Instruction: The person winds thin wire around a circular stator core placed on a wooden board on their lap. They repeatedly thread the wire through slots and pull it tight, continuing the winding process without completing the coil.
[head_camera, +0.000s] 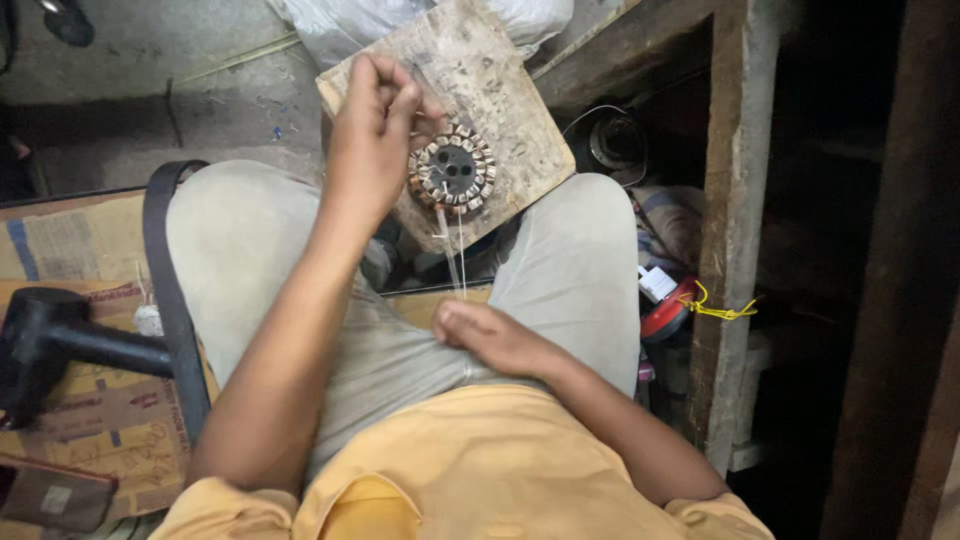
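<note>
Here, round copper-wound stator (452, 172) on a worn wooden board (500, 120) between the knees, left hand (370, 130) pinched beside it, right hand (490, 335) pinching pale thread (455, 255) (pulled taut), cardboard (80, 300) on grey concrete floor (150, 90), black mallet (60, 335), dim timber post (735, 200).

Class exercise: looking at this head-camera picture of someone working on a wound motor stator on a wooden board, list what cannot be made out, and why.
- Head view: left hand covers the left edge of the stator; its fingertip grip is hidden.
- Thin strand running to the right hand: too fine to identify.
- Recess right of the wooden post: too dark.
- Black mallet: head partly lost in dimness.
</note>
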